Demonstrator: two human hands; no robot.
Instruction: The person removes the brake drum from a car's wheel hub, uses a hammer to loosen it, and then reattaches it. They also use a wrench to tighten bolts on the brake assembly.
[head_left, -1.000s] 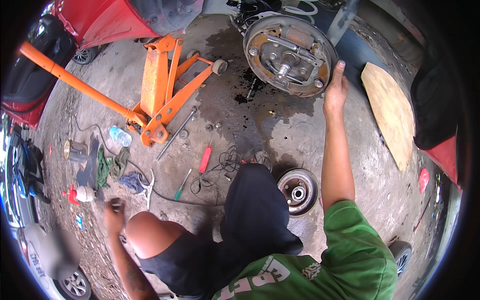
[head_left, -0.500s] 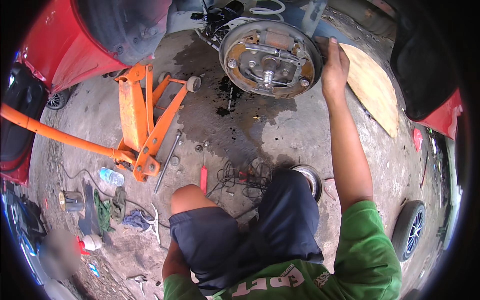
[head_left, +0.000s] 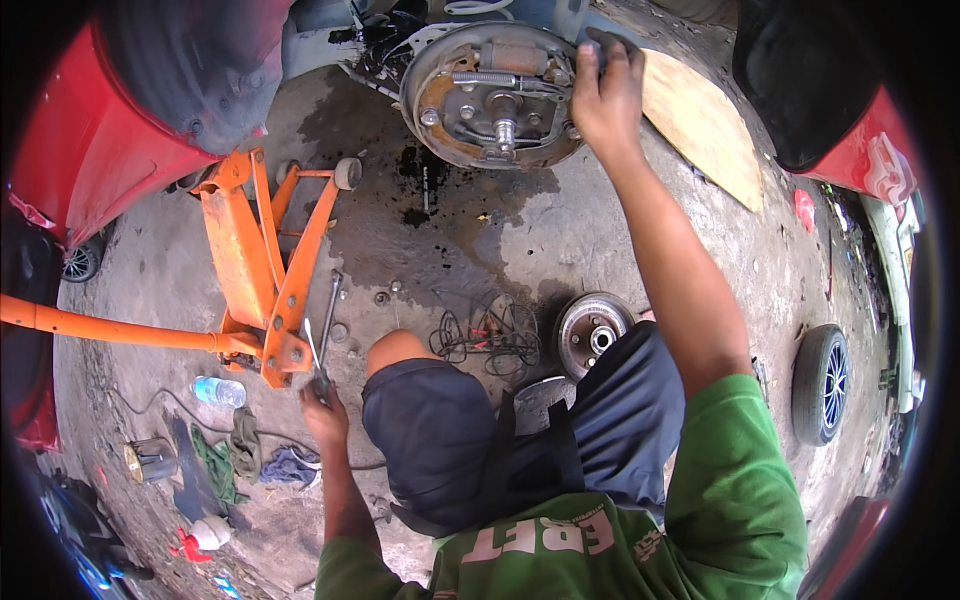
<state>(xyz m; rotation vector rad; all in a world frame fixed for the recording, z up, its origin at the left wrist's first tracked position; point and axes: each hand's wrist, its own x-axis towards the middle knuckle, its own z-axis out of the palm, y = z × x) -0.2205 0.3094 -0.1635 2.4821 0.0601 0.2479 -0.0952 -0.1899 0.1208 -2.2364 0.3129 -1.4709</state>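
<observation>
A drum brake assembly (head_left: 470, 108) with exposed shoes, springs and a central spindle is mounted at the top middle. My right hand (head_left: 608, 98) has its fingers curled at the right rim of its backing plate. Low at the left, beside the orange floor jack (head_left: 240, 255), my left hand (head_left: 326, 412) is closed around a slim silver tool that looks like pliers (head_left: 312, 345), its tips pointing up and away from me. Much of that tool is hidden in my fist. A removed brake drum (head_left: 565, 335) lies on the ground by my right knee.
A tangle of black cable (head_left: 480, 335) lies in front of my knees. Rags (head_left: 215, 465) and a plastic bottle (head_left: 218, 391) are at the left. A wooden board (head_left: 705, 130) and a wheel (head_left: 822, 385) are at the right. Red car body panels (head_left: 100, 140) flank the brake.
My left hand has come into view holding the silver tool, and the pliers from beside the rags are gone. My right hand stays at the brake's rim, fingers more curled. The view has shifted.
</observation>
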